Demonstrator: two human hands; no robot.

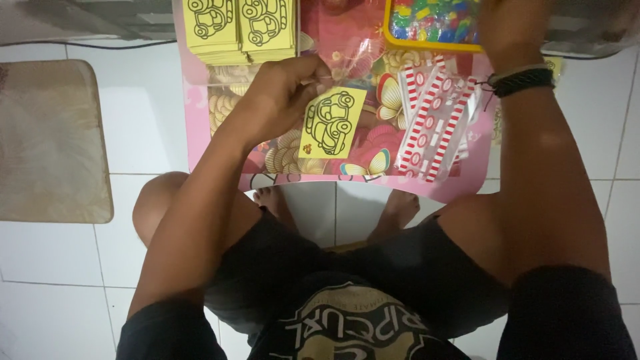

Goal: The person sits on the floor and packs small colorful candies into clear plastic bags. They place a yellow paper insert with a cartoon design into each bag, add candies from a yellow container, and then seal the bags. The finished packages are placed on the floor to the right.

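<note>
A black shirt [353,327] and shorts fill the bottom of the view, bare feet [393,213] on white tiles below a small pink table [200,133]. The left hand [280,97] pinches the top corner of a yellow card [331,122] with a car outline, held just above the table inside a clear sleeve. It looks light, thin and bendy, best held by an edge. The right hand [510,33] reaches a yellow tray [427,45] of coloured bits; its fingers cannot be made out. Red-striped packets [433,123] lie between, card stacks [240,30] behind.
</note>
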